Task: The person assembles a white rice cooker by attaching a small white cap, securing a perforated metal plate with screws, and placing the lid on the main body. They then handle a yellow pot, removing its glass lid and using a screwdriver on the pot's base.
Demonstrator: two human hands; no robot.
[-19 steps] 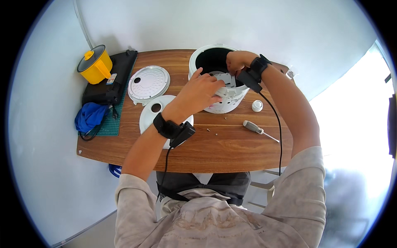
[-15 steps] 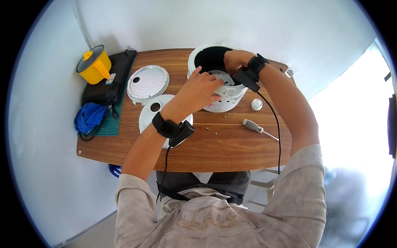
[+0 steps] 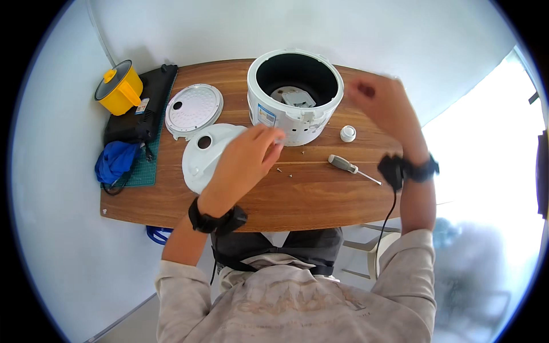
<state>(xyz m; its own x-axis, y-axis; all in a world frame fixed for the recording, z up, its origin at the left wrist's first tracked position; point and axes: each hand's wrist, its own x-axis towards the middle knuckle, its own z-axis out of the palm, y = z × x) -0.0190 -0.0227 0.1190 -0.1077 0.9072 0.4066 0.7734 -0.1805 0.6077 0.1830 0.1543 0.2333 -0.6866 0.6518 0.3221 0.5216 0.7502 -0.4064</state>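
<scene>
The white rice cooker body stands topless at the far middle of the table, its dark interior showing a light grey plate-like part at the bottom. My left hand hovers in front of the cooker with loosely bent fingers apart from the thumb; I see nothing held. Blurred by motion, my right hand is raised right of the cooker, its fingers partly curled; whether it holds something is unclear. Under my left hand lies a white lid cover, partly hidden. Beyond it rests a round white inner lid.
A grey-handled screwdriver and a small white round cap lie at the right. Several small screws are scattered mid-table. On the left, a green mat carries a black case, a yellow pot and blue cloth.
My right hand has come out of the cooker and moved right. My left hand has drawn back from the cooker's rim toward me. The cooker's interior is now uncovered by hands.
</scene>
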